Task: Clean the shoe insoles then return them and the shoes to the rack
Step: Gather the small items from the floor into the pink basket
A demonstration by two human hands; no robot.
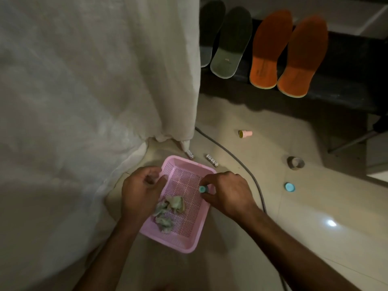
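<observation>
Left hand [140, 192]: fingers curled on the near-left rim of the pink perforated plastic basket [189, 238], crumpled grey-green cloth [170, 208] inside. Right hand [226, 194]: pinching a small teal-capped item [203, 189], mostly hidden. Grey insole pair [228, 43], left one half behind the white curtain [94, 80], and orange insole pair [289, 53] lean on the dark rack, long axes upright.

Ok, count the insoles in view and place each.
4: two grey-green insoles lean at the back, the leftmost partly behind the white cloth; two orange insoles stand to their right.
</observation>
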